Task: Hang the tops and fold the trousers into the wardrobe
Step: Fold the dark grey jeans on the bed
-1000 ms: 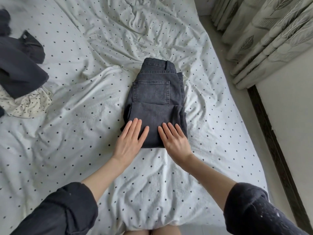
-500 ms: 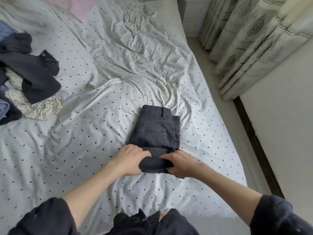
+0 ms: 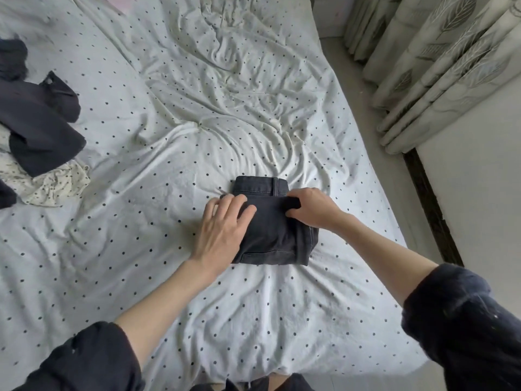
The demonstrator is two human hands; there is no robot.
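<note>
The left hand lies flat on the left part of the folded trousers, fingers straight and slightly spread, pressing the cloth; nothing is gripped. The right hand holds the top fold at its far right corner, fingers curled over the edge with their tips hidden in the cloth and the thumb below. How much cloth they hold cannot be made out.

The trousers are dark grey denim, folded into a small block lying on the bed, near its right edge, waistband on the far side. Both hands cover much of the upper layer, and the lower layers show only as edges at the near and right sides.

The sheet is white with dark dots and heavily creased. At the left edge a pile of clothes, dark over pale, is cut off by the frame. Curtains hang at the upper right, cut off at the top.
</note>
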